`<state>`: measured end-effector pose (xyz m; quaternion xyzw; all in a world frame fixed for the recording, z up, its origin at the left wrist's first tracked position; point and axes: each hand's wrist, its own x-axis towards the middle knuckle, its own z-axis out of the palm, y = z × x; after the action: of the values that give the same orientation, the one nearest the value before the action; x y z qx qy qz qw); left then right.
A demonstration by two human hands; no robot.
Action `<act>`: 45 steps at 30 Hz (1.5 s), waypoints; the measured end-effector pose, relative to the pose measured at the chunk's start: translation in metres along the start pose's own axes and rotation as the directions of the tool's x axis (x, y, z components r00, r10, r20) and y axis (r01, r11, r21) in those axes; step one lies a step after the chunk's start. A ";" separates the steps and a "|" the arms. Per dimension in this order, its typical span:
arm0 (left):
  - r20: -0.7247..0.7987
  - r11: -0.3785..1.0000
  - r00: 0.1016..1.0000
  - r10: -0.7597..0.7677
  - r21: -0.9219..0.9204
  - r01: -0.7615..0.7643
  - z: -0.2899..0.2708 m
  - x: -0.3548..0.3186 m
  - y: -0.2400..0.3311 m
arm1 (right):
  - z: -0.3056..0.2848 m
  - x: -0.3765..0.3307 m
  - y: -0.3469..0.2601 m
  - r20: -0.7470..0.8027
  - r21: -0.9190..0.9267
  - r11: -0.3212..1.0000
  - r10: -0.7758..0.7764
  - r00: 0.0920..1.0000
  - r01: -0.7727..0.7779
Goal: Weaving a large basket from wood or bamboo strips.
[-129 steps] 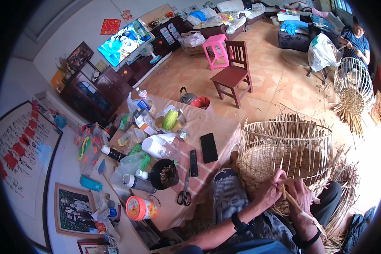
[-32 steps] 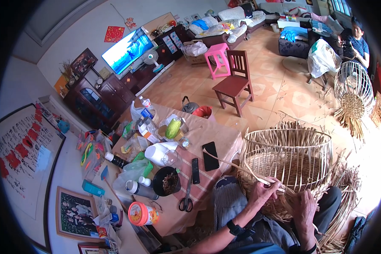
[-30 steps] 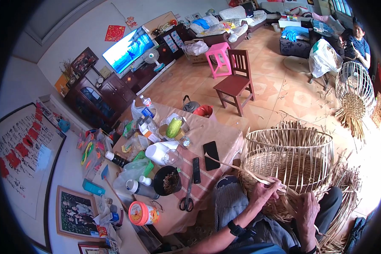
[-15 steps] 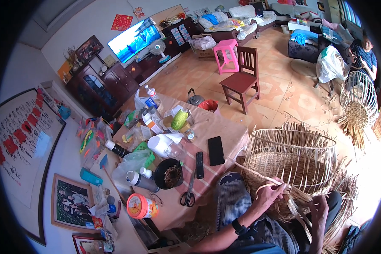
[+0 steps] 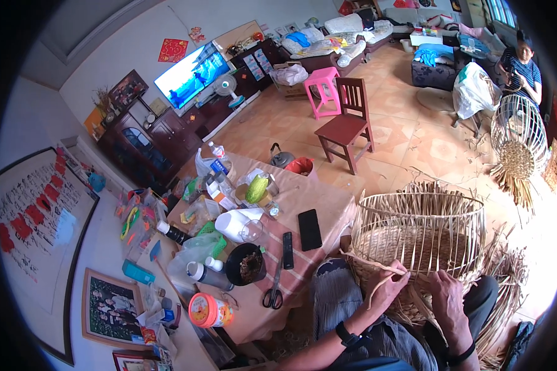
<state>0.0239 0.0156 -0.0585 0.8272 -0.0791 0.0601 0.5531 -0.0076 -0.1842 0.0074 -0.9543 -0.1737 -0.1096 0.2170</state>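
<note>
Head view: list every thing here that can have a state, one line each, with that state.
Basket: half woven, upright ribs bare at the top, resting on the lap.
Strip: pinched in the left hand, bent across the basket wall.
Right hand: pressed against the basket's lower weave.
Television: on.
Phone: screen dark, flat on the table.
Scissors: closed, lying flat.
Wooden chair: empty.
</note>
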 end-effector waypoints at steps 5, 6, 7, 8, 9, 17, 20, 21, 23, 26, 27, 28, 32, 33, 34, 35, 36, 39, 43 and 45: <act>0.112 0.958 0.984 -0.138 -0.239 0.161 -0.007 0.001 0.005 | -0.002 -0.023 0.021 -0.037 0.287 0.919 0.294 0.955 -0.272; 0.235 0.828 0.940 -0.249 -0.452 0.332 -0.011 0.001 0.007 | 0.000 -0.031 0.026 -0.064 0.376 0.878 0.343 0.937 -0.295; 0.274 0.774 0.908 -0.316 -0.480 0.414 -0.016 0.002 0.008 | 0.004 -0.038 0.030 -0.053 0.386 0.884 0.307 0.950 -0.264; 0.283 0.734 0.895 -0.346 -0.512 0.446 -0.018 0.003 0.010 | 0.010 -0.046 0.032 -0.038 0.575 0.737 0.458 0.888 -0.355; 0.297 0.656 0.900 -0.318 -0.617 0.435 -0.021 0.004 0.012 | 0.016 -0.055 0.036 0.037 0.715 0.547 0.591 0.806 -0.434; 0.268 0.760 0.910 -0.316 -0.502 0.412 -0.020 0.008 0.008 | 0.023 -0.071 0.055 0.173 0.982 -0.187 0.802 0.571 -0.035; 0.211 0.794 0.939 -0.273 -0.502 0.343 -0.017 0.006 0.004 | -0.006 -0.063 0.046 0.217 0.955 0.049 0.561 0.799 -0.293; 0.216 0.791 0.937 -0.273 -0.504 0.347 -0.017 0.006 0.002 | -0.012 -0.060 0.038 0.160 0.892 0.272 0.556 0.815 -0.360; 0.219 0.790 0.938 -0.270 -0.506 0.346 -0.015 0.008 0.000 | -0.025 -0.050 0.024 0.222 0.567 0.642 0.485 0.846 -0.517; 0.210 0.824 0.946 -0.247 -0.469 0.319 -0.016 0.008 0.000 | -0.032 -0.036 0.003 0.224 0.004 0.952 0.298 0.928 -0.306; 0.209 0.830 0.946 -0.248 -0.457 0.318 -0.016 0.008 0.000 | -0.029 -0.032 -0.001 0.211 -0.037 0.976 0.217 0.953 -0.214; 0.202 0.837 0.949 -0.242 -0.451 0.310 -0.016 0.007 0.000 | -0.026 -0.030 -0.003 0.205 -0.031 0.977 0.214 0.955 -0.212; 0.188 0.876 0.949 -0.251 -0.374 0.306 -0.014 0.007 -0.001 | -0.006 -0.042 0.015 0.098 0.131 0.974 0.170 0.980 -0.182; 0.206 0.846 0.946 -0.249 -0.429 0.316 -0.013 0.007 -0.001 | 0.000 -0.048 0.025 0.103 0.198 0.957 0.196 0.975 -0.213; 0.230 0.802 0.942 -0.244 -0.498 0.329 -0.013 0.007 -0.002 | 0.005 -0.054 0.037 0.103 0.449 0.833 0.310 0.945 -0.323; 0.224 0.812 0.943 -0.246 -0.483 0.327 -0.013 0.007 -0.004 | 0.006 -0.062 0.052 0.265 0.617 0.622 0.413 0.871 -0.483; 0.229 0.818 0.941 -0.249 -0.471 0.331 -0.012 0.007 -0.005 | 0.006 -0.069 0.065 0.394 0.738 0.241 0.605 0.692 -0.631; 0.244 0.802 0.932 -0.267 -0.479 0.355 -0.012 0.007 -0.007 | 0.007 -0.083 0.090 0.289 0.956 -0.162 0.648 0.704 -0.243; 0.263 0.782 0.928 -0.264 -0.505 0.366 -0.013 0.008 -0.009 | -0.012 -0.096 0.099 0.332 0.879 0.114 0.551 0.766 -0.463; 0.258 0.786 0.927 -0.271 -0.496 0.368 -0.013 0.008 -0.008 | -0.019 -0.102 0.102 0.302 0.871 0.300 0.295 0.906 -0.388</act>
<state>0.0334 0.0304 -0.0596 0.6426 0.0013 -0.1310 0.7549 -0.0647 -0.3084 -0.0432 -0.6899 -0.0068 0.0940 0.7178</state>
